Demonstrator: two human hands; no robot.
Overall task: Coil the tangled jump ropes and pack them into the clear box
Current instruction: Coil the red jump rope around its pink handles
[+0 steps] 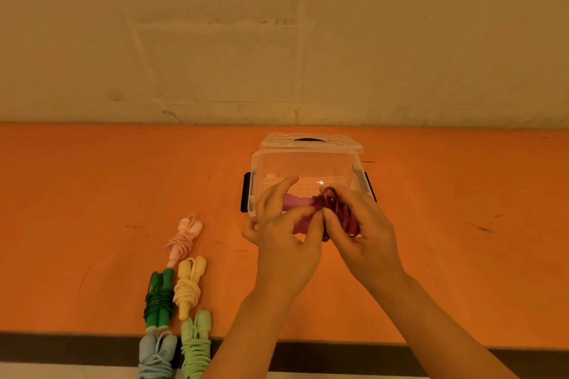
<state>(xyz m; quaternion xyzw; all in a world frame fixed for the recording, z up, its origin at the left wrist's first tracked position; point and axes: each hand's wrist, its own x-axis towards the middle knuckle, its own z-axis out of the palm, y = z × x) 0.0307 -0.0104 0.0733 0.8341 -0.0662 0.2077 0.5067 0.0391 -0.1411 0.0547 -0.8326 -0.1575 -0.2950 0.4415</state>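
Although five jump ropes have already been coiled, none is yet seen inside the box. Nearest the table's front edge, a pale blue rope (157,354) and a light green rope (195,348) lie wound around their handles, side by side. Just beyond them a dark green rope (158,298) and a yellow rope (188,286) are laid likewise, and a pink rope (182,238) is set a little farther on, all on the orange table (92,194) to the left of the arms.

Further in, a sixth rope, a magenta jump rope (335,212) with pink handles, is held above the near rim of the box. The left hand (283,218) is curled around the handles, with its index finger raised, and the right hand (360,224) is closed on the bundle of dark red cord, which is pinched between thumb and fingers. The coil appears nearly finished, though whether the loose end has been tucked cannot be told.

Beyond the hands, the clear box (308,163) stands open, apparently empty, its lid (311,143) resting behind it near the wall. Packing of all six ropes, and perhaps closing, is judged to remain.
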